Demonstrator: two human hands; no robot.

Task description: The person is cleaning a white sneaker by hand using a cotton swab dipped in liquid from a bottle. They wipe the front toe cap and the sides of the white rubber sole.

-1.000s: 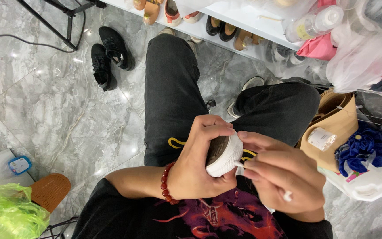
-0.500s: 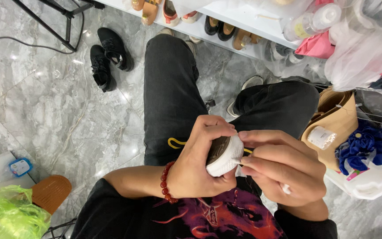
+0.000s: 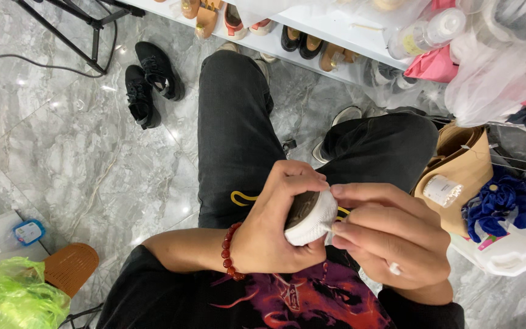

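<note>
From my seat, a crumpled green plastic bag [image 3: 10, 295] sits far left, contents hidden. My left hand [image 3: 269, 228] wraps the white rubber-soled shoe [image 3: 310, 216] over the lap; my right hand [image 3: 391, 240] pinches a thin white swab [image 3: 327, 226] against its sole edge. I judge the edge looks mostly white, with cleaning under way. The brown paper bag [image 3: 464, 170] holds a white cylindrical jar [image 3: 442, 190].

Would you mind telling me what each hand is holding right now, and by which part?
The left hand grips the white shoe around its toe end. The right hand pinches a thin white stick against its rubber edge.
</note>
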